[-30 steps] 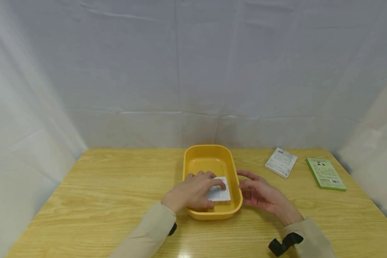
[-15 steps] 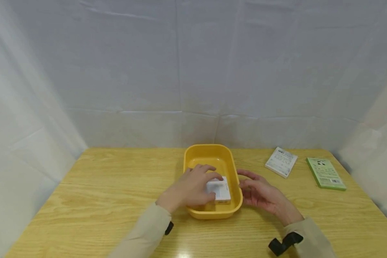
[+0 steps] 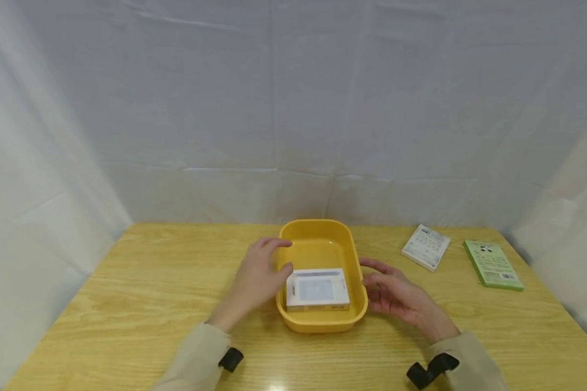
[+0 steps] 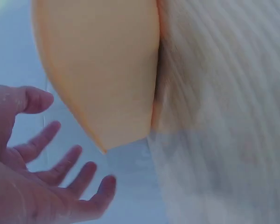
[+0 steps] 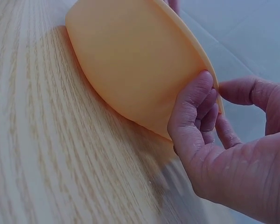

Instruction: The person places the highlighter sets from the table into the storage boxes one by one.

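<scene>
Plainly, right grip (image 3: 396, 296) holds tub edge (image 3: 323, 326), left grip (image 3: 254, 274) apart.

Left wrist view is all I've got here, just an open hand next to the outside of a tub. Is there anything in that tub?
Observer: Yes, the head view shows a white box lying flat in the near half of the yellow tub.
Operator: I can't see the other hand. What is it doing?
Observer: The right hand is touching the yellow tub at its rim, fingers bent.
Operator: Anything else on the table?
Observer: Two more items lie on the table, off to the right: a white pack, then a green pack farther over.
</scene>
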Demonstrator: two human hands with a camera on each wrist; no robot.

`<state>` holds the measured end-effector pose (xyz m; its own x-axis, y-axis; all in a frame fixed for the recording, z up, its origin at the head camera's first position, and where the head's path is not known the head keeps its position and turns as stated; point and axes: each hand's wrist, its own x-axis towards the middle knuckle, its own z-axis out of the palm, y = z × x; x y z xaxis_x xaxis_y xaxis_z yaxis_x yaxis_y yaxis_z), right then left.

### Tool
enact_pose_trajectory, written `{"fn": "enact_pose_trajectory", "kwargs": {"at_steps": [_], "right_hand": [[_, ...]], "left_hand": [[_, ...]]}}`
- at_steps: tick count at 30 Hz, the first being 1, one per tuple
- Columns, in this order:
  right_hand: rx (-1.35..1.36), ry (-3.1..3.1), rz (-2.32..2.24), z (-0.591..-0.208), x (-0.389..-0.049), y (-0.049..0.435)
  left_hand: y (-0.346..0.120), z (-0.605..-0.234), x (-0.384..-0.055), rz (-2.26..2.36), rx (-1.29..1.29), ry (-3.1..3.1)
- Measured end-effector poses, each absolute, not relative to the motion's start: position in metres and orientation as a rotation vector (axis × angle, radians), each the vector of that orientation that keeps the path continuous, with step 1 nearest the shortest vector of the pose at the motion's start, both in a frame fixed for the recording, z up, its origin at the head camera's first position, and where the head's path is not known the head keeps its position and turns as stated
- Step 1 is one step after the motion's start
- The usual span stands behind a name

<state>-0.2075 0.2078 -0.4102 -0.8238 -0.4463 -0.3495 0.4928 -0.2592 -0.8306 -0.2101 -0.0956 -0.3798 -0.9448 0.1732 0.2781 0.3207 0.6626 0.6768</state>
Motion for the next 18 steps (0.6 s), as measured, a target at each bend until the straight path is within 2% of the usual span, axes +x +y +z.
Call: {"fn": "enact_pose_trajectory", "kwargs": {"at_steps": [9,18], "right_hand": [[0.051,1.423,-2.104,-0.41,-0.207,0.208],[0.06,1.439,-2.092,-0.409,-0.208,0.208]], "left_hand": [[-0.112,-0.38,-0.206,-1.827,-0.039,-2.718],[-0.116,-0.385,-0.207,-2.241,0.102,-2.621]]}}
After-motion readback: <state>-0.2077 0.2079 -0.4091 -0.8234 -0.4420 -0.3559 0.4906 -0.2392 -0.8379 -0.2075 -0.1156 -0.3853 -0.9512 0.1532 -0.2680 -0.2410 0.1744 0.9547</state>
